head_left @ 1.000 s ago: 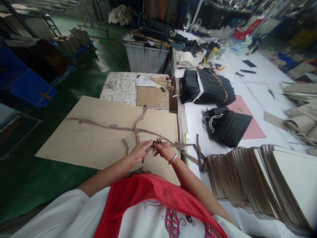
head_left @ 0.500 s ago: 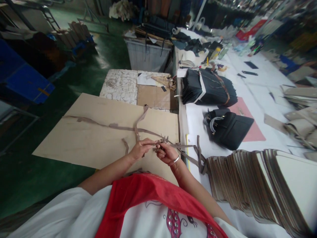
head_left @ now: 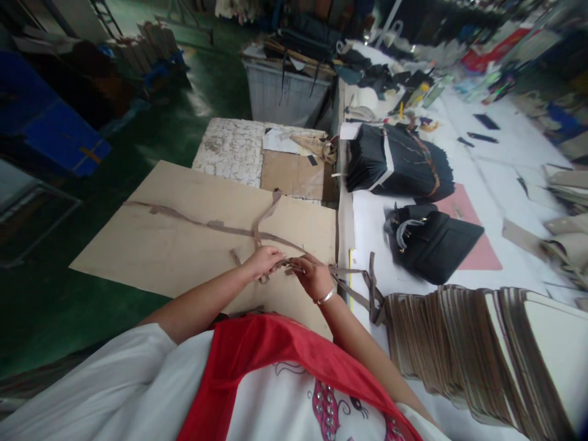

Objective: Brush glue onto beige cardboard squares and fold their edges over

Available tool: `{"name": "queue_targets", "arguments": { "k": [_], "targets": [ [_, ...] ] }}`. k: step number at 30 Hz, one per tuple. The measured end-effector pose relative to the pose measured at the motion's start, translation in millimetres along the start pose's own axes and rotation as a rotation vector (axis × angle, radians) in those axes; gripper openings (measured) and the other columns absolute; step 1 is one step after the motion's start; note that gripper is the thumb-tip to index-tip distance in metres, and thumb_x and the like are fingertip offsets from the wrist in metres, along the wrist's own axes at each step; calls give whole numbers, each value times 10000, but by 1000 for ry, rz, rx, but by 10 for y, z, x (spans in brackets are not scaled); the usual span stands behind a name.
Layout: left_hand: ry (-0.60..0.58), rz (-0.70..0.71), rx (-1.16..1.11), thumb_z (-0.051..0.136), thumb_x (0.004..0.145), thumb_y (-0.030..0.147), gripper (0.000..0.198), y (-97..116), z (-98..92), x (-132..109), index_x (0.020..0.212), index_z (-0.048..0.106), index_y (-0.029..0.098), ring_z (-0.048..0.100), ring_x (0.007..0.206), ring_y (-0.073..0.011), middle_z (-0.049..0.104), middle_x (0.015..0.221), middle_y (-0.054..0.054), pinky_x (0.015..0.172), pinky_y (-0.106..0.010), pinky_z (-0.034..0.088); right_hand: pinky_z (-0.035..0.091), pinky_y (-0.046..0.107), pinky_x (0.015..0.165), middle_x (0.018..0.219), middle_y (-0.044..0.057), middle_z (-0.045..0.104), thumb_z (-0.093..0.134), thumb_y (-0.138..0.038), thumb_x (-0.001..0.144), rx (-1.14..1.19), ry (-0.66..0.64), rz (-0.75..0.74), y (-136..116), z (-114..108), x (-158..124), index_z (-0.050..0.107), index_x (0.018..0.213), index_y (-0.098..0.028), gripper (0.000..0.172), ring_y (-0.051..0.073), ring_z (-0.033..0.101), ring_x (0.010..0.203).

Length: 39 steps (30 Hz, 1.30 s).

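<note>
A bunched length of brown fabric strip (head_left: 288,262) lies between my two hands, above a large tan board (head_left: 202,257). My left hand (head_left: 265,262) pinches its near-left end with the fingers pressed together. On the other side my right hand (head_left: 315,275), with a silver bracelet at the wrist, has its fingers closed around the strip. More brown strip (head_left: 184,218) runs across the board, and a second piece crosses it. From my right hand the strip trails onto the white table (head_left: 367,236), where it falls in loose loops. The fingertips partly hide the bunched part.
To the right stand a stack of layered pale panels (head_left: 459,343), a black handbag (head_left: 441,242) and a strapped black bundle (head_left: 399,162). A grey bin (head_left: 287,92) is beyond the board. Blue containers (head_left: 64,122) sit on the green floor at left.
My right hand has turned over so its back faces up, and the bunched strip is now stretched between both hands. The whole view has shifted slightly to the right.
</note>
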<state>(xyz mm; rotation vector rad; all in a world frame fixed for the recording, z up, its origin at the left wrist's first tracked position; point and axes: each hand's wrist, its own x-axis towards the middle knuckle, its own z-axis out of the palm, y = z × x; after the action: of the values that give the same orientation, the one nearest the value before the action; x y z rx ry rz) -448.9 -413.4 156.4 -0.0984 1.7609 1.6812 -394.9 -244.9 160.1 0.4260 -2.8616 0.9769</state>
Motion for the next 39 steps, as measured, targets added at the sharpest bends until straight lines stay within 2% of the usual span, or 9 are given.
{"name": "queue_targets", "arguments": {
  "k": [3, 6, 12, 21, 25, 28, 30, 34, 39],
  "targets": [
    [-200, -136, -13, 565, 702, 603, 487, -48, -6, -22, 617, 557, 124, 336, 312, -45, 521, 483, -19, 318, -179, 82, 436, 220, 676, 891, 71, 646, 521, -157, 818, -89, 28, -69, -37, 107, -81, 666, 1012, -213, 249, 141, 583, 777],
    [-263, -223, -150, 605, 676, 602, 475, -115, -24, -21, 644, 548, 132, 290, 308, -28, 517, 497, -1, 325, -168, 42, 453, 239, 705, 938, 86, 648, 489, -133, 827, -142, 50, -121, -44, 169, -137, 654, 1057, -213, 294, 156, 588, 814],
    [-194, -274, -469, 774, 560, 342, 341, -264, -6, 22, 697, 538, 139, 297, 366, -22, 438, 493, 59, 342, -137, 61, 468, 240, 737, 1004, 88, 628, 463, -115, 839, -136, -8, -175, -69, 122, -154, 644, 1088, -235, 331, 149, 587, 843],
    [-66, -119, -538, 768, 569, 389, 353, -248, 88, -16, 673, 547, 134, 317, 382, -22, 430, 501, 56, 358, -166, 113, 483, 259, 732, 1130, 97, 565, 498, -194, 841, 66, 81, -110, -228, 47, -241, 656, 1053, -226, 266, 145, 580, 864],
    [-55, -85, -514, 760, 576, 386, 347, -227, 96, -66, 694, 561, 128, 272, 377, -15, 393, 497, 69, 352, -164, 100, 478, 288, 773, 1166, 95, 551, 499, -293, 854, 369, 116, 22, -327, -16, -184, 672, 940, -205, 212, 155, 573, 911],
    [-49, -51, -508, 747, 591, 399, 350, -200, 116, -102, 733, 586, 123, 242, 378, -13, 390, 511, 70, 347, -164, 104, 465, 253, 597, 904, 70, 631, 519, -405, 830, 677, 84, 269, -375, -19, -117, 654, 913, -181, 275, 120, 557, 660],
    [-48, -17, -509, 740, 602, 412, 361, -168, 138, -130, 764, 598, 123, 215, 380, -5, 425, 546, 60, 349, -166, 94, 377, 220, 445, 688, 13, 600, 521, -477, 804, 952, 59, 469, -396, 9, -68, 626, 928, -170, 348, 68, 409, 443],
    [-15, 95, -508, 713, 636, 464, 400, -120, 185, -191, 833, 612, 131, 260, 411, -3, 497, 652, 24, 363, -163, 101, 227, 175, 360, 613, -56, 526, 643, -482, 685, 1419, 98, 736, -422, 75, 27, 563, 915, -182, 387, 16, 222, 375],
    [135, 201, -362, 678, 673, 473, 362, -117, 212, -242, 823, 622, 148, 314, 444, -22, 477, 672, 25, 367, -169, 170, 202, 155, 363, 524, -92, 432, 730, -369, 586, 1528, 136, 869, -415, 115, 93, 429, 682, -186, 366, 8, 239, 378]
  ]
}}
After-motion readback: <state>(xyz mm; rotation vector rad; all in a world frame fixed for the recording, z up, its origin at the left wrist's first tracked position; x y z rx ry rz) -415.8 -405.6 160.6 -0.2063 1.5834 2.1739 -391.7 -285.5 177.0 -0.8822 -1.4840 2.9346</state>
